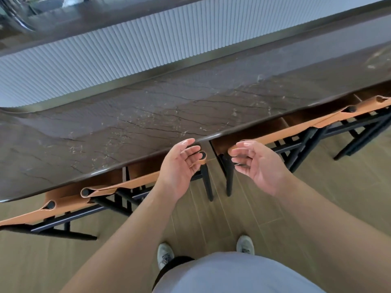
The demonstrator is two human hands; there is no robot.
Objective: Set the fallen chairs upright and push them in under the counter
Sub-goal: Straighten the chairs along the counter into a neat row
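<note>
Your left hand is palm-up with the fingers loosely spread and relaxed, gripping nothing; its fingertips lie at the top corner of the left chair, right by the black round post end and the tan leather edge, though you cannot tell whether they actually touch it. Your right hand faces it across a small gap, fingers gently curled and empty, just in front of the top corner of the right chair. Both chairs stand upright on black legs, their tan leather backs running along the near edge of the counter and their seats tucked beneath it. Two more tan-backed chairs show at the far left and far right, also upright against the counter. The counter top is dark veined stone, with a ribbed pale panel rising behind it. Below your arms are the wood-look floor and your two light shoes.
</note>
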